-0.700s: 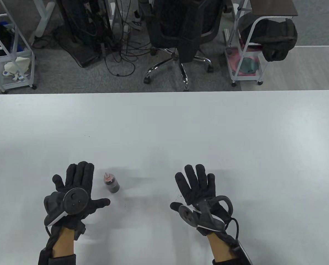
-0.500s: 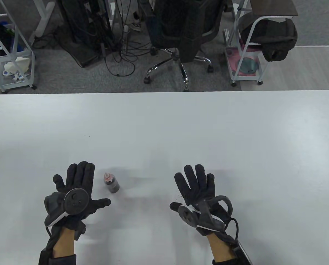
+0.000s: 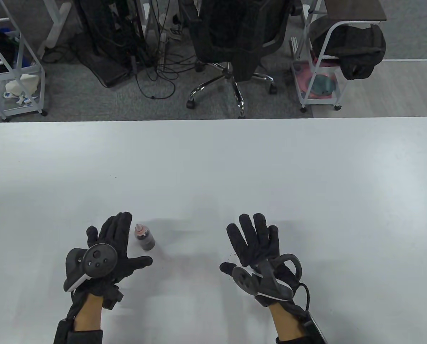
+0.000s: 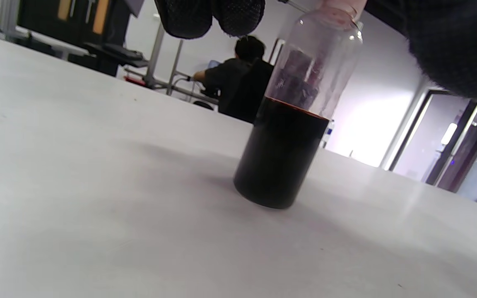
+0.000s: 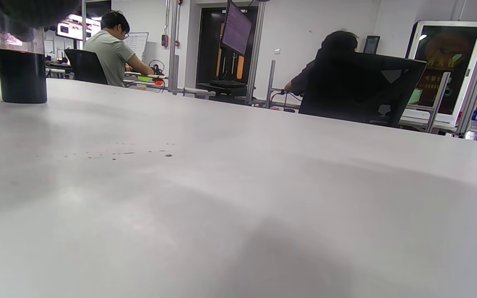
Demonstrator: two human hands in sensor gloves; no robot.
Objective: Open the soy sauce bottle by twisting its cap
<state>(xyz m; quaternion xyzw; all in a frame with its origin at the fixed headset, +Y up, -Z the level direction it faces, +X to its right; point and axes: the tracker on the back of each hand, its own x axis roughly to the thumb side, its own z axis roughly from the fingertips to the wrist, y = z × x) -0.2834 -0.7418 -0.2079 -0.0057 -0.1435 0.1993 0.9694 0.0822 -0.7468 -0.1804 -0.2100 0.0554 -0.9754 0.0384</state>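
Since half a second ago, left hand (image 3: 109, 251) slides beside upright soy sauce bottle (image 3: 145, 239), fingers spread; right hand (image 3: 258, 251) lies flat, released. Bumping could topple the light bottle.

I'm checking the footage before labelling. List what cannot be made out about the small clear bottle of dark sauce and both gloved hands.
- Small clear bottle of dark sauce, pinkish cap: left wrist view's top edge cuts the cap; too small in table view to show threads.
- Black-gloved left hand: contact with the bottle unclear.
- Black-gloved right hand: palm side hidden.
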